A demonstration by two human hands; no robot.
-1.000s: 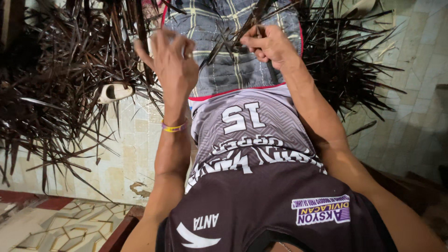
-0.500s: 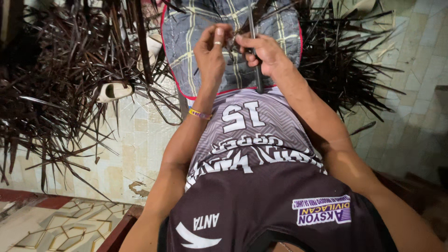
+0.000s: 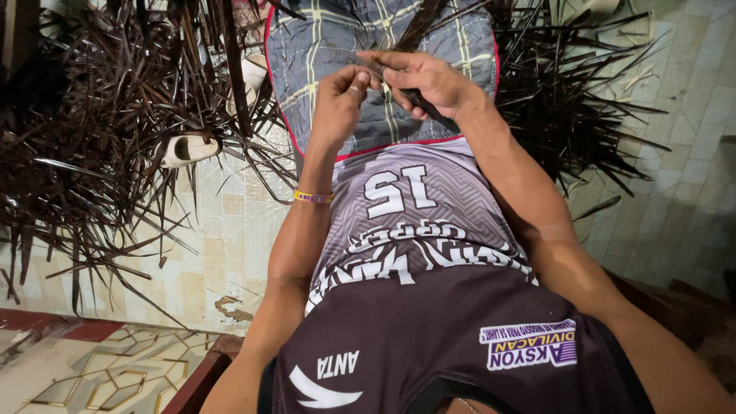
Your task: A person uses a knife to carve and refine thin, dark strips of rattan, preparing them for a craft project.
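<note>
My hands (image 3: 383, 88) meet over my lap; leaf strips (image 3: 100, 146) lie left and right, a sandal (image 3: 188, 148), I think, among the left ones.

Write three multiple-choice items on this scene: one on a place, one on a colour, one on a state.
1. Where does the slipper lie?
A. On the lap
B. On the floor among dark strips
C. In the right hand

2. What colour is the wristband?
A. Yellow
B. Green
C. Black

3. How are the hands placed?
A. Far apart
B. Flat on the floor
C. Close together over the lap

Answers:
1 B, it lies on the tiles amid the strips at the left.
2 A, a yellow band on the left wrist.
3 C, the left hand and right hand meet on a dark strip.
</note>
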